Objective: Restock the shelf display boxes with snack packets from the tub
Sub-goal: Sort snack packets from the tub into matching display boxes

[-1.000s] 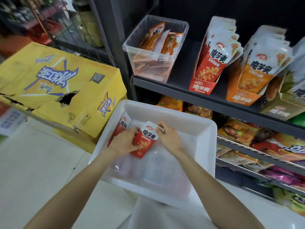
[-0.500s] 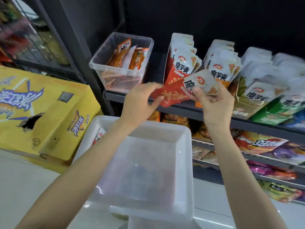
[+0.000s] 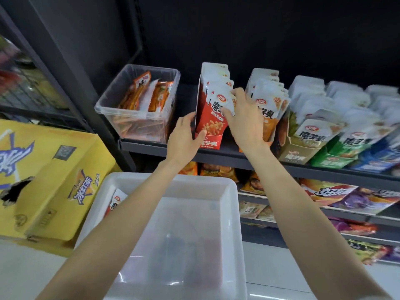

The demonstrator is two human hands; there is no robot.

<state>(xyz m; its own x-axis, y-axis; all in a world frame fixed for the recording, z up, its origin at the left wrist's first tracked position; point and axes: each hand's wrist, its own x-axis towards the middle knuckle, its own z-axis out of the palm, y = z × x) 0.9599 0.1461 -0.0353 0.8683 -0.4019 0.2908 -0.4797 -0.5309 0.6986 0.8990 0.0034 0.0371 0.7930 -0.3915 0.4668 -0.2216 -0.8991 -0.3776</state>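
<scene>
A red display box (image 3: 208, 141) full of red and white snack packets stands on the dark shelf (image 3: 216, 155). My left hand (image 3: 184, 138) grips the box's lower left corner, thumb on its front. My right hand (image 3: 243, 118) holds the front red and white packet (image 3: 217, 111) at its upper right edge, set in the front of the box. Below, the white tub (image 3: 229, 213) holds one more red and white packet (image 3: 114, 203) against its left wall.
A clear bin of orange packets (image 3: 140, 105) stands left of the red box. Orange (image 3: 268, 109), green (image 3: 331, 156) and blue (image 3: 376, 161) display boxes line the shelf to the right. A yellow carton (image 3: 49, 178) sits at the left. Lower shelves hold snack bags.
Both hands lifted a red packet out of the tub and carried it up to the shelf. It now stands in the front of the red box, and my left hand has shifted onto the box.
</scene>
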